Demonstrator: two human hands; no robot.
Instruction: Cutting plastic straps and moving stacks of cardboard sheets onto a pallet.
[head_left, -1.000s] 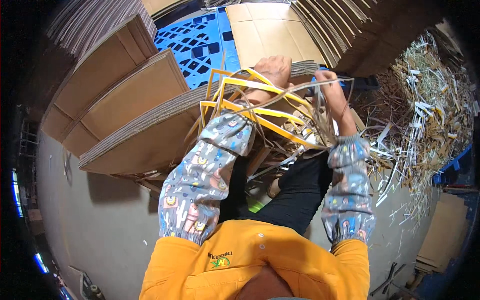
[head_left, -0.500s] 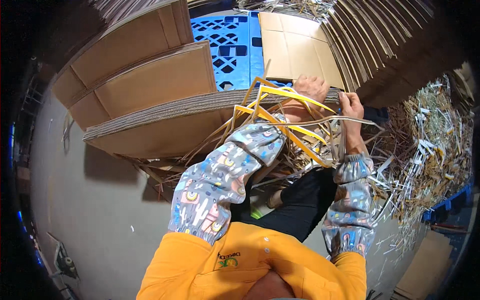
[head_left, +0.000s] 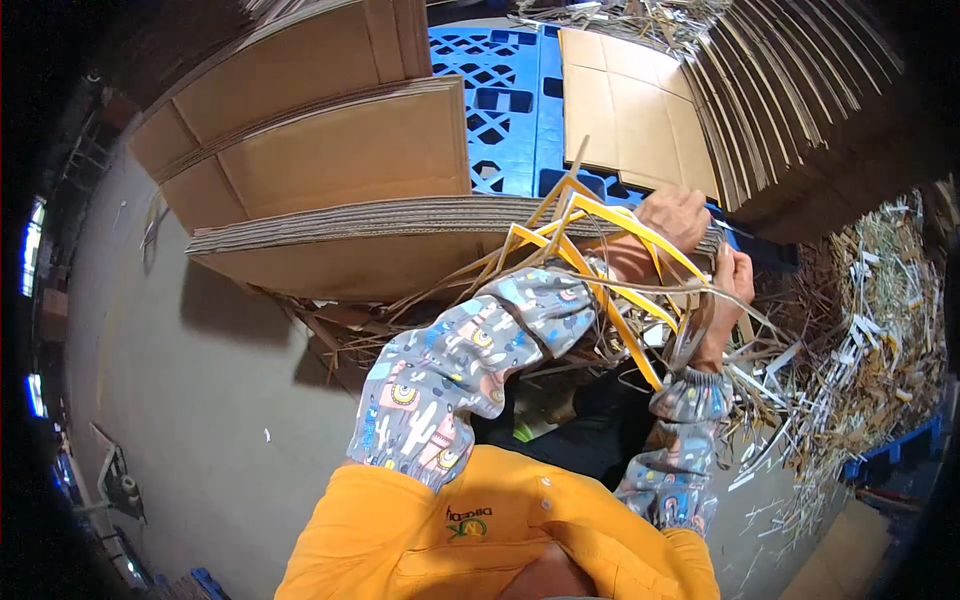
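Observation:
A thick stack of flat cardboard sheets (head_left: pixel 390 220) stands on edge in front of me. My left hand (head_left: pixel 673 218) is closed at the stack's right end, its fingers curled over the far side and partly hidden. Just right of it, my right hand (head_left: pixel 733 277) is closed at the stack's end corner, thumb up. Several thin yellow-and-white cardboard strips (head_left: pixel 625 335) form a loose tangle around my left wrist, between my forearms. One brown strip crosses in front of my right hand.
Beyond the stack is a blue plastic pallet (head_left: pixel 520 130) bearing a flat cardboard piece (head_left: pixel 640 110). More cardboard sheets (head_left: pixel 340 150) lean at the left; a tall row of cardboard (head_left: pixel 790 90) stands at the far right. Shredded offcuts (head_left: pixel 850 330) heap up at the right.
The scene has shifted right and slightly down in the view. My right hand has come lower against the stack's end and nearer my left hand, which stays curled over the stack.

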